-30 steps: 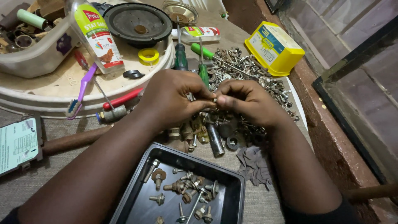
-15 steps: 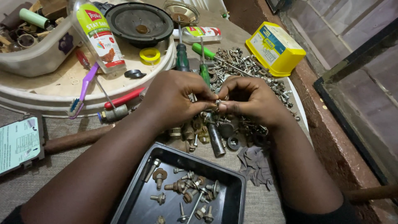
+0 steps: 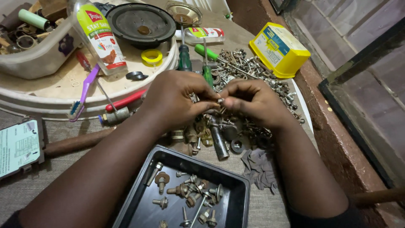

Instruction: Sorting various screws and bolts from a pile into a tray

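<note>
A yellow box (image 3: 279,49) with a blue label sits at upper right; a clear bottle (image 3: 100,37) with a green, red and white label stands at upper left, and a small white tube (image 3: 201,34) lies at top centre. At mid-frame the left hand (image 3: 177,99) and right hand (image 3: 253,101) pinch one small metal screw (image 3: 220,101) between their fingertips, above the pile of screws (image 3: 244,71) and the black tray (image 3: 185,194).

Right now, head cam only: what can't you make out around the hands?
- Small metal part pinched between left hand and right hand: mostly covered by fingertips, kind unclear.
- Hardware pile: its near part is hidden under both hands.
- Black tray: front cut off by the bottom edge.
- Green screwdriver: tip hidden behind the hands.
- Pale flat device: cut off by the left edge.
</note>
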